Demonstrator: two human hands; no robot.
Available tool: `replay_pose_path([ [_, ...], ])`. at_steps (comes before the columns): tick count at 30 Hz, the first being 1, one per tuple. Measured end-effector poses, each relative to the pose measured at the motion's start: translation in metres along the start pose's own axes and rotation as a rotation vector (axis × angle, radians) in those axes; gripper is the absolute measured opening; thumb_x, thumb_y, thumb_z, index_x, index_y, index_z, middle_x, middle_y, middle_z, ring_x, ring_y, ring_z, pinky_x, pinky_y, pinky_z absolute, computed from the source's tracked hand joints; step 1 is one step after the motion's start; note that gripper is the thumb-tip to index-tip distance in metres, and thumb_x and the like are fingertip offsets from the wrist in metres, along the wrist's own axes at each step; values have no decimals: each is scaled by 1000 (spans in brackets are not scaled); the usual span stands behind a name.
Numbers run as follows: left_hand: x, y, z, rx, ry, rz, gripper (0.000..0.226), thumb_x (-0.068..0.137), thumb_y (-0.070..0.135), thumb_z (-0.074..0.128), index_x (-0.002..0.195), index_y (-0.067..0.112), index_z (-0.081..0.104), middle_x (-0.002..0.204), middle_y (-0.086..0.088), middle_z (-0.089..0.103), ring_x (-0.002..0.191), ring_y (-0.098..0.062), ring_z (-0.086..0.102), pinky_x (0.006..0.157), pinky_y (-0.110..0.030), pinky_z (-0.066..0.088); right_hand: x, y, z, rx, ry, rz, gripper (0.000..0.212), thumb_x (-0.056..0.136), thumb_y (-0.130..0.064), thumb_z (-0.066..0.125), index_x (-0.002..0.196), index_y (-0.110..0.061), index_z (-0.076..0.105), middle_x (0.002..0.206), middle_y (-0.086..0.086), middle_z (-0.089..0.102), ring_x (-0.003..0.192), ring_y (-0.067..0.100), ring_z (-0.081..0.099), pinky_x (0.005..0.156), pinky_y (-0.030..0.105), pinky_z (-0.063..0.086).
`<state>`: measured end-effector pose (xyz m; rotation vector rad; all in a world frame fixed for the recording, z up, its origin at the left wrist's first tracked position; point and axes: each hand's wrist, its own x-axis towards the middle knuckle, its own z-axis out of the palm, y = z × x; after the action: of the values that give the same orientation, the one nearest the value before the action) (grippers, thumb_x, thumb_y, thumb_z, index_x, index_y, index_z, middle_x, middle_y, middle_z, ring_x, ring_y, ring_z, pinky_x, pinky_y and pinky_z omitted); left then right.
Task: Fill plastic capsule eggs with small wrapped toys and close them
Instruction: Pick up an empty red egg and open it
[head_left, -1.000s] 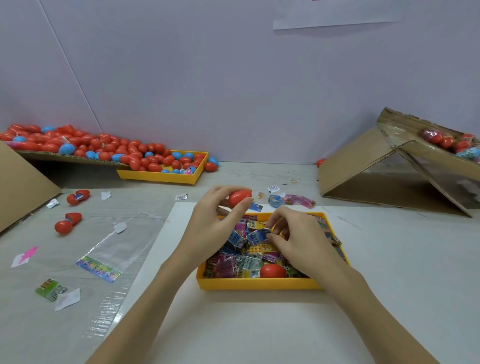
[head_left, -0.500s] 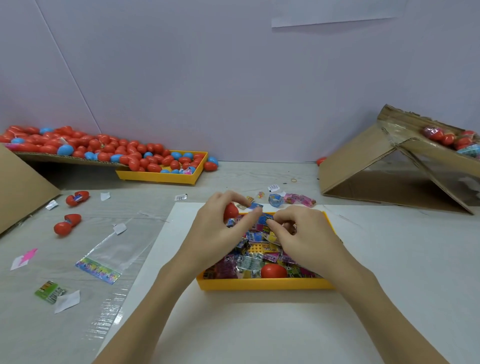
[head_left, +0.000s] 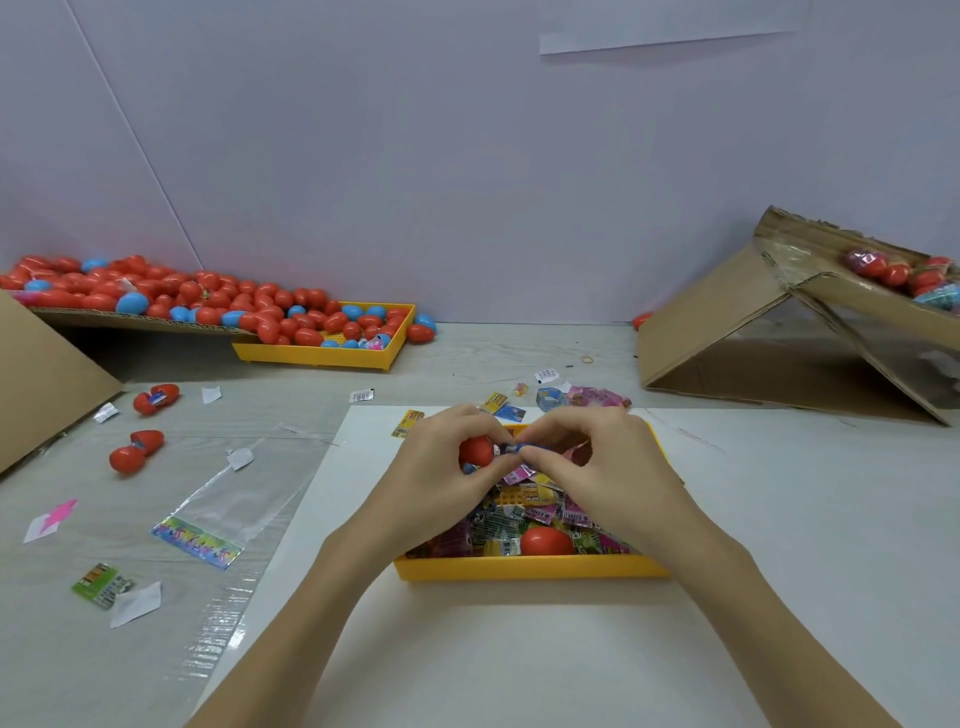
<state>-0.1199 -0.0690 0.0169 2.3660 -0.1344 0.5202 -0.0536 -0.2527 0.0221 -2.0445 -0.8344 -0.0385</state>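
Between the two sets of fingertips, above the far half of the yellow tray (head_left: 530, 567), a small wrapped toy (head_left: 511, 449) is being pressed toward the mouth of a red capsule egg (head_left: 475, 451). The egg is being held in the curled fingers of the left hand (head_left: 441, 473), while the packet's near end is being pinched by thumb and forefinger of the right hand (head_left: 597, 462); whether the egg's other half is attached cannot be told. The packet is probably light, crinkly and slippery, so it is best pinched at its ends and folded; the egg shell is likely stiff, smooth and light, best gripped around its widest part. Below the fingers, more wrapped toys (head_left: 540, 512) and another red egg (head_left: 545, 540) are lying in the tray. Beyond the tray's low rim, bare white sheet (head_left: 519, 649) is being left free toward the wrists, whereas scattered packets (head_left: 582, 397) are crowding the far side.
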Motion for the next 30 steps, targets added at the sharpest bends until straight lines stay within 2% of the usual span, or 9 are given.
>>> replay_pose_path([
  [3,-1,0,-4,-25,-57,-71,23,93,37,75,114,30,71,104,15,66,96,-3,62,83,-24,52,2,4,0,63,45,41,4,91,-23,79,89,-26,79,77,-12,74,77,1,69,69,13,51],
  [5,-1,1,-9,-246,-158,-218,44,94,43,69,137,39,60,110,20,63,98,2,63,86,-19,53,4,6,-4,144,133,84,5,91,-22,78,87,-25,77,75,-11,74,74,1,69,67,13,51],
  [8,0,5,-12,-586,-183,-275,51,101,28,61,149,36,47,98,4,71,89,-9,67,83,-24,55,4,8,-10,328,242,150,6,93,-29,76,89,-25,76,76,-7,75,71,9,71,64,15,55],
  [11,0,10,-9,-585,-101,-220,53,86,22,79,133,25,54,108,-1,76,103,-17,74,89,-23,57,4,6,-10,435,268,174,9,93,-33,74,90,-25,76,78,-5,76,70,10,71,61,16,55],
  [14,0,9,-5,-553,-37,-184,44,78,18,86,116,16,64,112,0,76,105,-17,75,89,-24,59,3,4,-7,436,259,166,10,93,-35,74,92,-25,76,79,-8,76,74,8,72,62,18,56],
  [17,0,12,-4,-598,8,-174,38,82,19,84,117,23,71,113,7,75,101,-16,75,85,-22,59,3,4,-6,423,265,151,11,93,-34,74,94,-23,77,81,-9,76,77,8,72,67,18,57],
  [21,0,17,-2,-655,44,-201,27,90,34,72,116,29,73,114,11,75,105,-13,74,86,-22,58,3,3,-6,401,282,158,12,93,-35,73,97,-24,76,83,-10,76,80,8,72,69,21,60],
  [25,-1,19,0,-637,22,-200,33,92,24,74,123,33,69,114,15,75,104,-8,73,82,-18,58,3,2,-5,377,300,153,10,93,-35,72,97,-26,76,84,-13,75,82,7,72,71,21,60],
  [30,0,18,1,-658,-10,-215,40,95,18,71,133,30,63,114,9,77,104,-14,75,89,-24,59,3,-1,-5,359,283,149,13,94,-34,72,99,-22,76,89,-9,76,86,7,72,76,25,62],
])
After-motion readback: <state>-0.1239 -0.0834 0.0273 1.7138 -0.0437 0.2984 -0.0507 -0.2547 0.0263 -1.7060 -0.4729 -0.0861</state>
